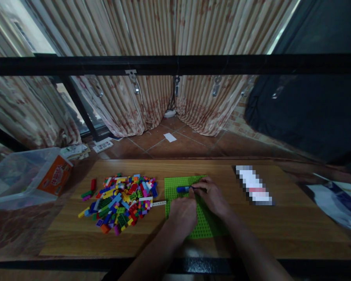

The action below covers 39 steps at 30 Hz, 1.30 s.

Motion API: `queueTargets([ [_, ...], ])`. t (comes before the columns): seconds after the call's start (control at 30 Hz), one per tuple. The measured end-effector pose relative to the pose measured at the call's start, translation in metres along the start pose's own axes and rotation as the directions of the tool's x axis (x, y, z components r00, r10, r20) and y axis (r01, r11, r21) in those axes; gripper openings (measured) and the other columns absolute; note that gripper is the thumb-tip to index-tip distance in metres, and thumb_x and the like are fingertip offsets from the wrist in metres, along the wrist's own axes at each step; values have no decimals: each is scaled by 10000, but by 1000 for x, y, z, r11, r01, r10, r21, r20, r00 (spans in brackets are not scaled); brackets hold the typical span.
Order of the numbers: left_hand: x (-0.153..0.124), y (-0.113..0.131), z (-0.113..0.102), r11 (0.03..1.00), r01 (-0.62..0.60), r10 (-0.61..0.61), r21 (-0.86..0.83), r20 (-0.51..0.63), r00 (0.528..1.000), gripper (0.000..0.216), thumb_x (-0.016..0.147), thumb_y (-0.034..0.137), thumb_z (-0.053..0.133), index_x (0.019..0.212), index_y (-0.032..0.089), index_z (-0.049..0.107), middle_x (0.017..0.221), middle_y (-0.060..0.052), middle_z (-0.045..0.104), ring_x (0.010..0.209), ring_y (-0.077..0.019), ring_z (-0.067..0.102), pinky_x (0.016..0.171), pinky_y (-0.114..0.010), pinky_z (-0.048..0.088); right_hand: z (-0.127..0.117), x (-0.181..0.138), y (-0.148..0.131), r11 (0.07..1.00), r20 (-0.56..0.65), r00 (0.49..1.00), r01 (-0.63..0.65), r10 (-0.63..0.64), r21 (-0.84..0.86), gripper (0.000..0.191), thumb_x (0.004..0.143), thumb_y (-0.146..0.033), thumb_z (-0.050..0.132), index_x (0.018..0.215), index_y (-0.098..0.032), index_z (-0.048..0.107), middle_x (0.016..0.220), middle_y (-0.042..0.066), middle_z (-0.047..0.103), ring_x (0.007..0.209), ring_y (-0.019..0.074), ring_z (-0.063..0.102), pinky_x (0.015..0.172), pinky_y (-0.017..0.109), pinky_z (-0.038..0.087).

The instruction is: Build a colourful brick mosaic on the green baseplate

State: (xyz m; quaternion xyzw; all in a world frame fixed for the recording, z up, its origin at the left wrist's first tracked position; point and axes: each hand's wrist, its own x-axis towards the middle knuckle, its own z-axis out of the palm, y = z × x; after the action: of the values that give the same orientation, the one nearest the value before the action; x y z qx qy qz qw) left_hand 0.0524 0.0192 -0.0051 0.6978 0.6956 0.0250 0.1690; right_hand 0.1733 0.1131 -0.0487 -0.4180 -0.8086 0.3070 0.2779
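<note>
Here, left hand point(183, 212) and right hand point(213, 195) angle inward at blue bricks point(182, 189).

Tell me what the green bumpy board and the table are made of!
The green bumpy board looks like fairly matte plastic, judging by its evenly studded surface. The table looks like smooth wood, from its brown grain, but could be laminate.

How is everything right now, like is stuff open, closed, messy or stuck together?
Toy bricks: loose, heaped in a messy pile.
Green baseplate: flat, partly hidden by the left hand and right hand.
Blue brick piece: over the baseplate; clicked down or not, can't tell.
Striped curtains: drawn together in the middle.
Plastic bin: beside the table, lid unclear.
Pixelated object: too blurred to tell.
</note>
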Motion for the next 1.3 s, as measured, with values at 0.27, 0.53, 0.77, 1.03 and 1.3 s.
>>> queueTargets([
  [0.27,-4,-9,9,1000,6,-7,-13,-66,998,569,840,152,429,1405,103,391,883,-156,715,823,-244,691,719,-323,514,2,-4,1,1000,-41,999,14,-14,-11,180,832,-254,597,913,-228,755,998,72,612,927,204,587,884,384,481],
  [0.53,-2,-35,-8,902,82,-169,-423,-173,970,253,856,317,510,1010,167,642,697,-27,645,676,-169,621,653,-269,443,-2,-6,-1,1000,-24,999,31,-31,-3,197,840,-240,589,972,-234,735,1040,71,607,981,202,592,915,375,472],
  [0.77,-2,-67,-13,678,41,-154,-734,-87,984,224,820,332,530,920,161,636,651,14,603,607,-136,573,553,-235,408,-14,-6,-15,999,-111,993,39,-37,16,264,851,-208,532,1069,-231,678,1061,64,654,986,200,616,920,385,472],
  [1.03,-3,-70,-9,201,99,-138,-975,72,988,303,774,86,484,1044,132,613,865,-30,648,708,-105,628,706,-255,505,0,-15,-49,969,-31,989,146,-143,198,195,862,-239,556,1008,-224,684,974,44,675,930,177,625,849,326,481],
  [1.3,-8,-65,-11,156,95,-106,-983,79,991,350,834,184,534,1178,132,566,1009,-75,662,768,-134,642,721,-287,535,20,-22,-65,980,67,987,137,-148,146,176,849,-232,589,993,-228,691,937,35,674,906,176,617,825,316,474],
])
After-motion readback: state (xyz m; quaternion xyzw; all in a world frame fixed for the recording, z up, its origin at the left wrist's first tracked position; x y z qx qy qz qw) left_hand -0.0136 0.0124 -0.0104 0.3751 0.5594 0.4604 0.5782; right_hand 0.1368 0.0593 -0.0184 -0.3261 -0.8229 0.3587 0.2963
